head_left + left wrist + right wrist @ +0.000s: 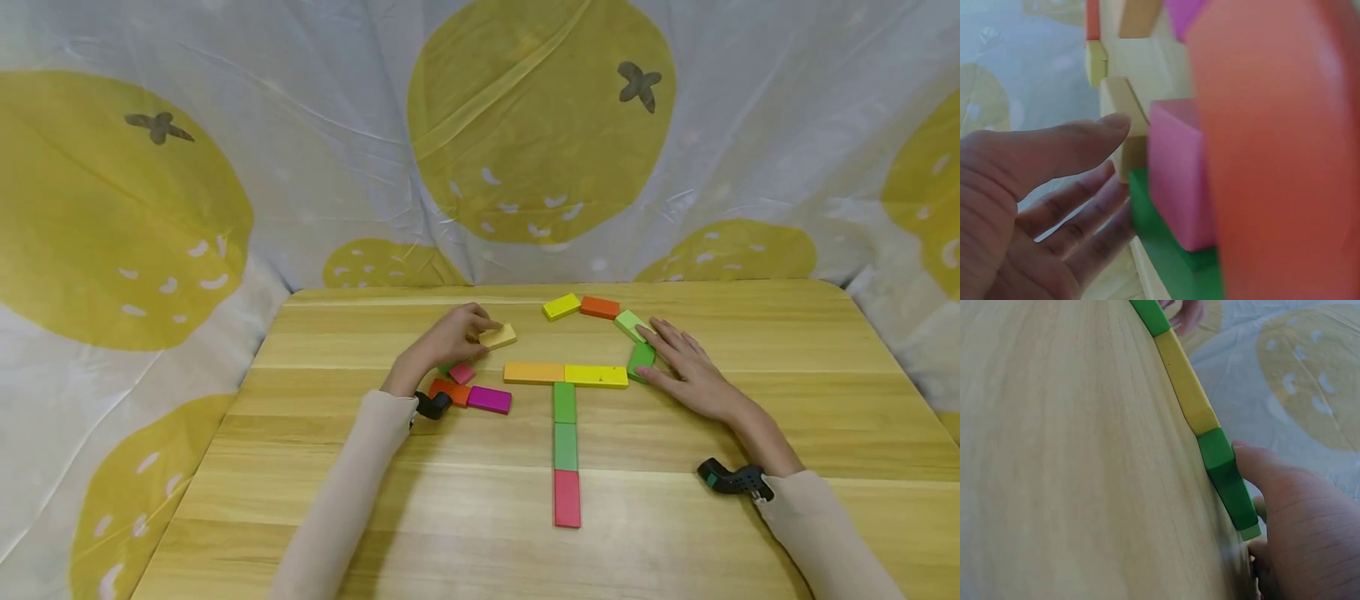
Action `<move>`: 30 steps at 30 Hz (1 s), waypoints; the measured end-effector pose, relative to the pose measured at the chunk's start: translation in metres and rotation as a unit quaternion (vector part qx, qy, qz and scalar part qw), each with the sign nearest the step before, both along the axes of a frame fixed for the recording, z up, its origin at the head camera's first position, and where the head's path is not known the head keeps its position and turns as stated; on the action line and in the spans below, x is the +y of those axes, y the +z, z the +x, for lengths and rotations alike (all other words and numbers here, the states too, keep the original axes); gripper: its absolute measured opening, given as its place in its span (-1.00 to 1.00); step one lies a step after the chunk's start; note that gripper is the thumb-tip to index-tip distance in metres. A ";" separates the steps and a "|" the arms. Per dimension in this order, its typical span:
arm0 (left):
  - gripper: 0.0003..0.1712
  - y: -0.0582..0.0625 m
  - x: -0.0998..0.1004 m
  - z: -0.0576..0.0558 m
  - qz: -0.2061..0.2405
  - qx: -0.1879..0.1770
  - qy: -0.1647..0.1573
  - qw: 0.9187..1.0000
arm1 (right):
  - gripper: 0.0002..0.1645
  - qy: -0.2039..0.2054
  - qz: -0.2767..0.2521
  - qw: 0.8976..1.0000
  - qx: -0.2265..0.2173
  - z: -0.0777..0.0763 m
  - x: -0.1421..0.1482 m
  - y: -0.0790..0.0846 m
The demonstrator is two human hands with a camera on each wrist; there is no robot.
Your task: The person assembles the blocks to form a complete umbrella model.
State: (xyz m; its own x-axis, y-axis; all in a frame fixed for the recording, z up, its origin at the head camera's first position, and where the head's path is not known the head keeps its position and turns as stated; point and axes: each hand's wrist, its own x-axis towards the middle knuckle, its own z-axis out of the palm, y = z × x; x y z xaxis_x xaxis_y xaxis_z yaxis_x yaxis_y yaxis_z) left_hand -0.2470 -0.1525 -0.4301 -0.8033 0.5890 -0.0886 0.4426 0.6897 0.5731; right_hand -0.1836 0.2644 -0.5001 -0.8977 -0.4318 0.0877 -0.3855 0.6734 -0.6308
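My left hand (452,337) pinches a pale yellow wooden block (501,337) on the far left of the table. In the left wrist view the thumb lies on this block (1125,112) and the other fingers are behind it. Close below that hand are a pink block (462,373) and a dark green block (1154,231), partly hidden in the head view. My right hand (693,379) rests on the right side with fingers extended, its fingertips at a light green block (630,323) and its thumb at a green block (642,358).
An orange block (534,372) and a yellow block (596,377) form a bar above a column ending in a red block (567,498). Another yellow block (561,307) and a red-orange block (600,307) curve along the back. A purple block (490,400) adjoins an orange-red block (454,393).
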 end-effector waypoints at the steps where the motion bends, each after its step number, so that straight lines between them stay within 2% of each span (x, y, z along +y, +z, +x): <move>1: -0.52 0.000 -0.001 0.002 0.000 0.007 -0.002 1.000 | -0.11 0.000 -0.001 1.000 0.001 0.000 0.000 0.000; 7: -0.58 -0.005 0.000 0.010 -0.009 0.036 -0.001 0.999 | -0.12 0.000 0.000 1.000 0.003 0.000 0.001 -0.001; 14: -0.61 -0.011 0.008 0.011 -0.012 0.088 -0.007 0.996 | -0.11 -0.001 0.005 1.000 0.002 0.000 0.001 -0.002; 22: -0.68 -0.010 0.029 0.008 -0.035 0.127 0.028 0.991 | -0.11 -0.003 0.007 1.000 0.003 0.000 -0.001 -0.002; 25: -0.67 -0.010 0.037 0.005 -0.048 0.131 0.045 0.989 | -0.11 -0.004 0.006 1.000 0.003 0.000 -0.001 -0.001; 30: -0.66 -0.010 0.048 0.002 -0.059 0.120 0.047 0.990 | -0.11 -0.003 0.006 1.000 0.001 -0.001 -0.001 -0.001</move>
State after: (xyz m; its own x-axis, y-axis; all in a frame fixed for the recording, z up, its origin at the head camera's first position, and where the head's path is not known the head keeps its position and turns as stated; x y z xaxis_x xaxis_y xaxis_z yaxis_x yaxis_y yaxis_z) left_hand -0.2453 -0.1048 -0.4400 -0.8601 0.5079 0.0484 0.4874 0.7899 0.3721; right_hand -0.1841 0.2638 -0.5010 -0.9002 -0.4274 0.0838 -0.3822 0.6828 -0.6227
